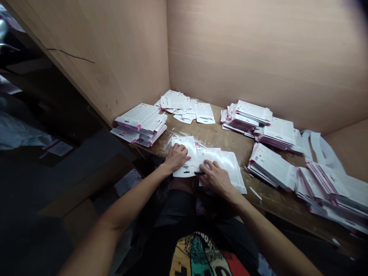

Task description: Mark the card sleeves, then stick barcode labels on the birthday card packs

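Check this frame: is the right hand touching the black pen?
Touching. The head view shows the black pen running in under the fingers of the right hand, with no gap between them.

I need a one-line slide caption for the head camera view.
Left hand and right hand on white printed cards, stacks behind.

One left hand [176, 158] and one right hand [215, 178] rest on three white printed cards [231, 168] beside one black pen [199, 173] at the near edge of a wooden table [212, 134]; six piles of cards [271, 166] lie on the table, two toward its left end, four toward its right.
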Motion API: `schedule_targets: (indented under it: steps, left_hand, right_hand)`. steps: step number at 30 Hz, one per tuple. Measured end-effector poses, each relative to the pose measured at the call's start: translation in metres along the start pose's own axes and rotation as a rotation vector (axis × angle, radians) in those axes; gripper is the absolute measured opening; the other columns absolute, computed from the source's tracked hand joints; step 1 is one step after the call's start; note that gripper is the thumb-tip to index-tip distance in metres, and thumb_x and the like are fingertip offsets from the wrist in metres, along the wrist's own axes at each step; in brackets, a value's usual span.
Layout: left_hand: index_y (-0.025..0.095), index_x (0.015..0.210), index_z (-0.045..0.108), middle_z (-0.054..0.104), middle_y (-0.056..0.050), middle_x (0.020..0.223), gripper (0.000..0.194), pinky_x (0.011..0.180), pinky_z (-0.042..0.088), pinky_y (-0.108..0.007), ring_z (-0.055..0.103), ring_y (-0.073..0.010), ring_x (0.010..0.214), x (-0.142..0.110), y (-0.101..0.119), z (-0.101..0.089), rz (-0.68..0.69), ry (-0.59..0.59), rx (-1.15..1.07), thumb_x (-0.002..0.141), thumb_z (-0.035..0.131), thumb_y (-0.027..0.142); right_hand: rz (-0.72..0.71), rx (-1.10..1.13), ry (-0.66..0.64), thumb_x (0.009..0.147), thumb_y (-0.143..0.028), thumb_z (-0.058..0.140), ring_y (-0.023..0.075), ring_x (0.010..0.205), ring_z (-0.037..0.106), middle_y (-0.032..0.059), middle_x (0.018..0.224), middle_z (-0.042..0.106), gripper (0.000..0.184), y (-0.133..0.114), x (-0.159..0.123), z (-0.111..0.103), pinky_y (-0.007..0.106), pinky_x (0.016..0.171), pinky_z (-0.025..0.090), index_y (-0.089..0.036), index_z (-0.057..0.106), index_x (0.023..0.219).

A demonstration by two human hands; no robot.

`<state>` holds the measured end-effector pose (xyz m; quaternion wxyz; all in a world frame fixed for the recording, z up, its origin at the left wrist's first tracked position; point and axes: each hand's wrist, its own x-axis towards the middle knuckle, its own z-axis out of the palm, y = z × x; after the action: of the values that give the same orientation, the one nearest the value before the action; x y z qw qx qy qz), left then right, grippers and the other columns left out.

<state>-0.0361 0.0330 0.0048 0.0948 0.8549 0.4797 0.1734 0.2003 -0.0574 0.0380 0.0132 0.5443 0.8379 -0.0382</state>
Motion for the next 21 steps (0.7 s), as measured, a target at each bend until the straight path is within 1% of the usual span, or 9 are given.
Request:
schedule_targets:
  steps: [3, 7, 9, 11, 14, 16, 19, 20, 21]
  left_hand:
    - [0.019, 0.102, 0.075, 0.069, -0.013, 0.127, 0.023, 0.110, 0.048, -0.045, 0.058, -0.0296, 0.125, -0.009, -0.001, -0.008, 0.074, -0.080, -0.068, 0.101, 0.062, 0.038]
    - [0.022, 0.106, 0.075, 0.064, -0.012, 0.142, 0.021, 0.121, 0.041, -0.050, 0.050, -0.0327, 0.143, -0.020, -0.002, -0.008, 0.205, -0.160, -0.144, 0.090, 0.078, 0.035]
    - [0.022, 0.100, 0.076, 0.066, -0.011, 0.139, 0.011, 0.123, 0.039, -0.052, 0.050, -0.0318, 0.143, -0.021, 0.002, -0.004, 0.203, -0.153, -0.153, 0.089, 0.076, 0.024]
    - [0.021, 0.094, 0.075, 0.068, -0.011, 0.137, 0.009, 0.123, 0.038, -0.053, 0.050, -0.0313, 0.144, -0.020, 0.006, -0.003, 0.187, -0.140, -0.160, 0.090, 0.069, 0.016]
    - [0.020, 0.094, 0.073, 0.068, -0.012, 0.135, 0.012, 0.119, 0.042, -0.050, 0.051, -0.0304, 0.142, -0.026, 0.009, -0.016, 0.189, -0.165, -0.199, 0.094, 0.062, 0.015]
    - [0.020, 0.097, 0.072, 0.074, -0.010, 0.119, 0.016, 0.106, 0.052, -0.041, 0.065, -0.0259, 0.122, -0.042, 0.006, -0.037, 0.192, -0.303, -0.272, 0.098, 0.056, 0.017]
    - [0.024, 0.093, 0.072, 0.075, 0.000, 0.087, 0.012, 0.075, 0.055, -0.029, 0.071, -0.0188, 0.080, -0.078, -0.003, -0.073, 0.165, -0.735, -0.329, 0.094, 0.062, 0.017]
    - [0.025, 0.093, 0.073, 0.075, 0.001, 0.084, 0.009, 0.070, 0.054, -0.028, 0.070, -0.0191, 0.076, -0.089, -0.006, -0.082, 0.137, -0.832, -0.288, 0.089, 0.069, 0.017]
    - [0.026, 0.093, 0.074, 0.075, 0.001, 0.085, 0.012, 0.069, 0.053, -0.029, 0.071, -0.0206, 0.077, -0.098, -0.007, -0.087, 0.102, -0.861, -0.227, 0.084, 0.075, 0.018]
  right_hand:
    - [0.124, -0.020, 0.046, 0.102, -0.050, 0.058, 0.0326, 0.120, 0.052, 0.0119, 0.144, 0.058, 0.033, 0.015, -0.014, 0.006, 0.035, 0.072, 0.052, -0.028, 0.065, 0.125]
    - [0.203, 0.017, 0.091, 0.100, -0.036, 0.059, 0.0328, 0.123, 0.052, 0.0124, 0.147, 0.059, 0.033, 0.022, -0.020, 0.005, 0.034, 0.074, 0.053, -0.027, 0.065, 0.132]
    - [0.124, 0.055, 0.093, 0.100, -0.026, 0.055, 0.0312, 0.123, 0.053, 0.0104, 0.153, 0.056, 0.041, 0.015, -0.013, 0.003, 0.034, 0.077, 0.053, -0.028, 0.060, 0.140]
    - [-0.040, 0.089, 0.031, 0.101, -0.020, 0.049, 0.0291, 0.121, 0.055, 0.0069, 0.157, 0.053, 0.045, 0.005, -0.002, -0.001, 0.034, 0.078, 0.053, -0.030, 0.058, 0.144]
    - [-0.159, 0.095, -0.092, 0.100, -0.017, 0.046, 0.0290, 0.115, 0.058, 0.0052, 0.155, 0.056, 0.044, -0.007, 0.012, -0.005, 0.034, 0.072, 0.053, -0.030, 0.061, 0.139]
    - [-0.148, 0.079, -0.116, 0.098, -0.015, 0.047, 0.0298, 0.113, 0.059, 0.0062, 0.153, 0.057, 0.043, -0.010, 0.017, -0.006, 0.034, 0.069, 0.053, -0.029, 0.062, 0.136]
    - [-0.145, 0.065, -0.093, 0.098, -0.019, 0.052, 0.0305, 0.114, 0.059, 0.0079, 0.154, 0.056, 0.037, -0.010, 0.016, -0.005, 0.035, 0.068, 0.053, -0.025, 0.062, 0.133]
    - [-0.147, 0.066, -0.086, 0.098, -0.023, 0.055, 0.0309, 0.114, 0.058, 0.0086, 0.154, 0.055, 0.035, -0.011, 0.015, -0.004, 0.035, 0.068, 0.054, -0.024, 0.062, 0.132]
    - [-0.150, 0.069, -0.082, 0.097, -0.029, 0.059, 0.0314, 0.115, 0.058, 0.0097, 0.154, 0.054, 0.035, -0.011, 0.014, -0.004, 0.036, 0.069, 0.055, -0.023, 0.062, 0.131]
